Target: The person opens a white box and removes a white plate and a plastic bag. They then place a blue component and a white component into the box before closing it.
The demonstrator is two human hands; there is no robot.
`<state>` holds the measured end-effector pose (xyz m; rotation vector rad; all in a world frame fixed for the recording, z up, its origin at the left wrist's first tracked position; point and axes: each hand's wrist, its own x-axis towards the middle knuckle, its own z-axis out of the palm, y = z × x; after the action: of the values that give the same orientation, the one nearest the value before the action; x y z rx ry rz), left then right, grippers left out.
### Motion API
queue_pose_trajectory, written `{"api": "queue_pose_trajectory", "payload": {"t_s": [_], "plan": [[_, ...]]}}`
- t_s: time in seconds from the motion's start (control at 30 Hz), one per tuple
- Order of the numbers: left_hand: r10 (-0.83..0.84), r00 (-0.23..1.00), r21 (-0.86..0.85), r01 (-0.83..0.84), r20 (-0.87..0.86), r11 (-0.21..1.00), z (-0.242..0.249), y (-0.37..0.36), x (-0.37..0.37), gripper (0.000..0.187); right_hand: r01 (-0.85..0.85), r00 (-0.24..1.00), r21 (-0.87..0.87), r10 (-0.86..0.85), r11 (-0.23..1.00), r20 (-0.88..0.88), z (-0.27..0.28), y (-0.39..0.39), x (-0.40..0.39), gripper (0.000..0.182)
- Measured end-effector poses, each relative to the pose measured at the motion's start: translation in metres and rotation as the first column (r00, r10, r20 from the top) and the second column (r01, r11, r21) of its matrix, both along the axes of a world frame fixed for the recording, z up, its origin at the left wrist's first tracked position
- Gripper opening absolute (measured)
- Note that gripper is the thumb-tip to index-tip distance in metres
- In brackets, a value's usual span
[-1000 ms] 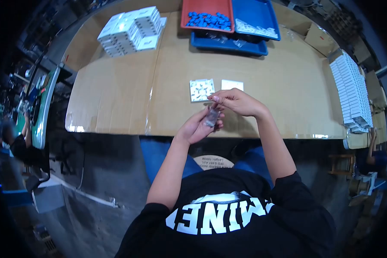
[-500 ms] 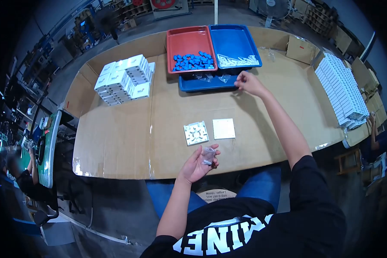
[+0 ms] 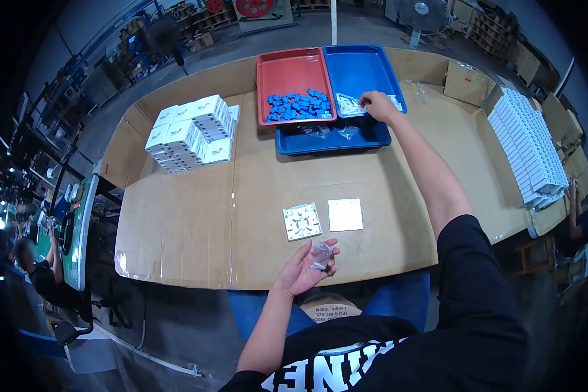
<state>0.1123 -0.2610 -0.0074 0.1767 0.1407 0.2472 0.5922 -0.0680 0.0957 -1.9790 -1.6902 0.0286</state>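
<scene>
My left hand is palm up near the table's front edge, its fingers curled round a small clear plastic bag with small pale pieces in it. Stretched out to the far side, my right hand is at the blue tray, its bent fingers down among slim white plastic pieces. Whatever those fingertips pinch is hidden. Just beyond my left hand lie an open white square casing with moulded inner parts and a flat white square cover, side by side.
A red tray holds blue plastic pieces. Beneath both trays, a lower blue tray contains clear bags. White boxes are stacked at left; white casings stand in rows at right. Cardboard walls edge the table.
My right hand has moved from the lower blue tray's right end up into the upper blue tray with white pieces. My left hand still holds the bag. The view has tilted slightly up.
</scene>
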Motion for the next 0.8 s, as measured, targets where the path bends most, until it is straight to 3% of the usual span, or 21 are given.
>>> {"api": "queue_pose_trajectory", "payload": {"t_s": [0.23,0.37,0.57,0.8], "plan": [[0.003,1.000,-0.025,-0.003,-0.001,1.000,0.003,-0.001,0.000,0.065,0.119,0.991,-0.032,-0.117,0.992,0.071,-0.011,0.011,0.016,0.023],[0.000,1.000,-0.031,0.000,-0.006,1.000,-0.002,0.000,0.000,0.065,0.077,0.987,-0.073,-0.066,0.994,0.144,-0.012,0.017,0.022,0.022],[-0.009,1.000,-0.033,0.008,-0.012,0.999,0.000,0.000,0.000,0.065,0.156,0.975,-0.166,-0.124,0.974,0.186,-0.003,0.022,0.013,0.019],[-0.008,1.000,-0.026,0.007,-0.027,1.000,0.004,0.000,0.001,0.065,0.311,0.940,-0.204,-0.269,0.928,0.210,0.008,0.028,-0.001,0.019]]}}
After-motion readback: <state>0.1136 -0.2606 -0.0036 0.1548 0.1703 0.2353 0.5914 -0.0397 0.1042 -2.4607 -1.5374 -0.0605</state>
